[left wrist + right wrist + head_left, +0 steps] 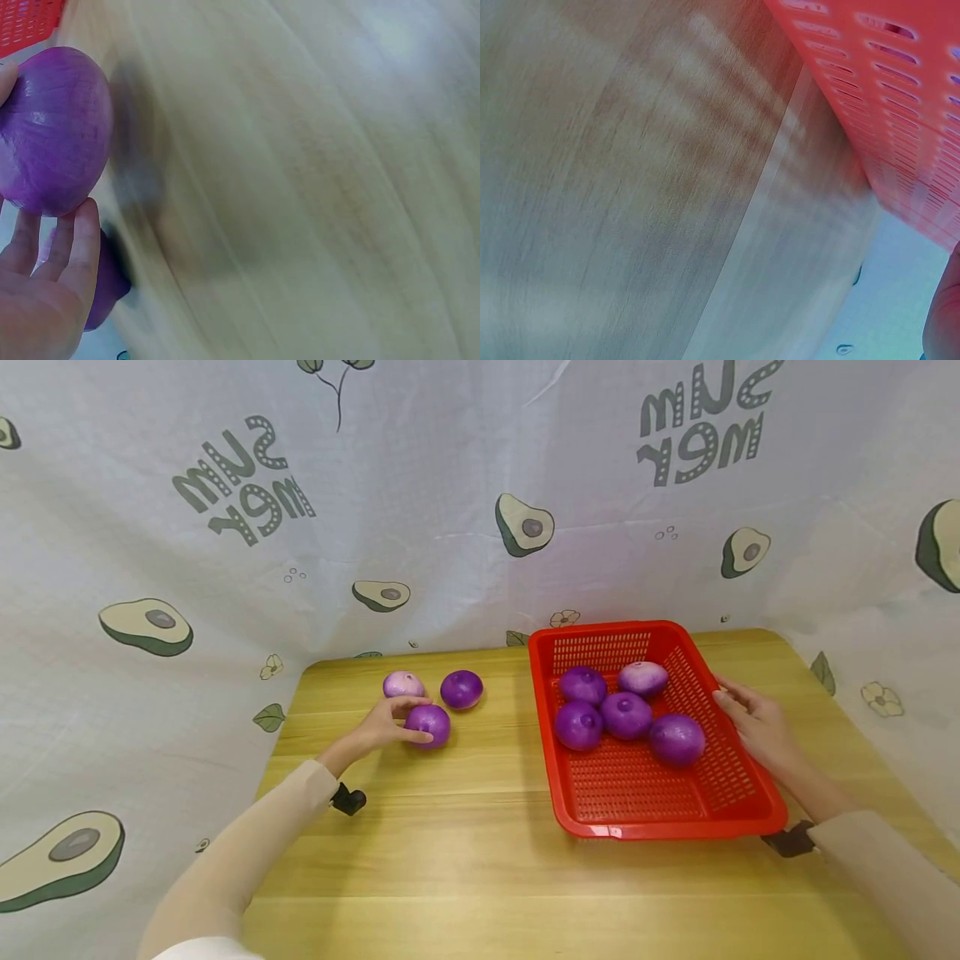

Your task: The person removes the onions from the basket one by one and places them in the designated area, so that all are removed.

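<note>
My left hand (386,722) grips a purple onion (429,727) at the table's left, fingertips on one side and thumb on the other. The left wrist view shows this onion (56,131) large, with the fingers (79,255) curled against its underside. Behind it lie a paler onion (402,684) and a dark purple onion (462,690). On the right, my right hand (761,727) holds the rim of a red plastic basket (553,777) at its right side. In the right wrist view only a little of that hand shows, next to the basket's slotted wall (900,97).
Inside the basket several onions (627,716) sit together, mostly toward its back and middle. The wooden table (420,868) backs onto a white cloth (442,468) printed with avocados. A black wrist camera (348,799) hangs under the left wrist.
</note>
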Tool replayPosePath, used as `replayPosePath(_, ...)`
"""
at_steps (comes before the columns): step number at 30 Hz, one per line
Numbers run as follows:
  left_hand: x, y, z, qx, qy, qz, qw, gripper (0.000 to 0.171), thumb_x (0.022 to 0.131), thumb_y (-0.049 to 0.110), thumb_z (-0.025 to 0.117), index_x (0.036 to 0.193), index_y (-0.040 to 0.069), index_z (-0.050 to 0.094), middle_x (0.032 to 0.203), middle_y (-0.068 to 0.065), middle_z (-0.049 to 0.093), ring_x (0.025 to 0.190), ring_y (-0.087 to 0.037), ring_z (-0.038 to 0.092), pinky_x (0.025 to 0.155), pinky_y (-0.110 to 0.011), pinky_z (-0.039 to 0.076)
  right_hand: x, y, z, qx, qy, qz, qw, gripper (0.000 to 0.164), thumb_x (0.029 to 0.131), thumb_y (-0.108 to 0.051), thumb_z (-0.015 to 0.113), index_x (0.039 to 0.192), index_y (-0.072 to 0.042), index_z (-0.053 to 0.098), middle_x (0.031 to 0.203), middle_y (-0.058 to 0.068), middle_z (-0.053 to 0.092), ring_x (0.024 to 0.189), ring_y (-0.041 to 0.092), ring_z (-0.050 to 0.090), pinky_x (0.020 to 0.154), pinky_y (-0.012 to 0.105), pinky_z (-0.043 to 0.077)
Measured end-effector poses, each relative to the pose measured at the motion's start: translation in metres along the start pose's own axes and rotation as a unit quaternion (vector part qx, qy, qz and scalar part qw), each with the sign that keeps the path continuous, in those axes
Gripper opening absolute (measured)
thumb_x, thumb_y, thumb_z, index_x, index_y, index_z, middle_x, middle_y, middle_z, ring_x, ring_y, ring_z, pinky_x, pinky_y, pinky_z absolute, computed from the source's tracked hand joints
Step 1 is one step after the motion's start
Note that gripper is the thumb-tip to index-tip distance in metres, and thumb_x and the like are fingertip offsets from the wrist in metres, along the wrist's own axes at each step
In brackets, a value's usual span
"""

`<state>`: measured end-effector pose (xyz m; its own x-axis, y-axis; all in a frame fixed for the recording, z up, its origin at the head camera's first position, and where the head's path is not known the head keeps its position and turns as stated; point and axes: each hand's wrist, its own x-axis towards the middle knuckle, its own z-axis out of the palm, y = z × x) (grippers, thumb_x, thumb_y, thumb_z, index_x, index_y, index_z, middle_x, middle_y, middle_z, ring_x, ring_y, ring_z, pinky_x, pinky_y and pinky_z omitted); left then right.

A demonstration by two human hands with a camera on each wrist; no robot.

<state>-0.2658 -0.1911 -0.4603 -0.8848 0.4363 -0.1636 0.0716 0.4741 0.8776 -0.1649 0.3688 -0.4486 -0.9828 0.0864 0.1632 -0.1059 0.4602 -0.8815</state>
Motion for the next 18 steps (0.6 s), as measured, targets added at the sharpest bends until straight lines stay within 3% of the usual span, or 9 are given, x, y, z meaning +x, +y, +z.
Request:
replayPosePath(7,0.000,-0.012,0.003,-0.011,0.001,-0.005,0.9999,0.061,0.081,0.010,0.084,0.136,0.001,0.059,0.142,-0.019,0.052,0.125,-0.040,0.052,0.105,-0.049,0.044,-0.001,-0.003,0.000,-0.013,-0.005,0.002,1.000,0.055,0.106,-0.020,0.050,0.144,0.017,0.034,0.089,-0.024,0.059,0.068,-0.004,0.062,0.056,0.015,0.053)
replayPosePath(18,0.003,-0.014,0.000,-0.001,-0.015,-0.012,0.9998,0.061,0.085,0.012,0.081,0.139,0.002,0.055,0.145,-0.018,0.049,0.125,-0.040,0.053,0.105,-0.047,0.045,-0.001,-0.001,-0.001,-0.015,-0.011,0.007,1.000,0.055,0.106,-0.019,0.049,0.146,0.015,0.032,0.092,-0.024,0.059,0.069,-0.003,0.063,0.057,0.016,0.054)
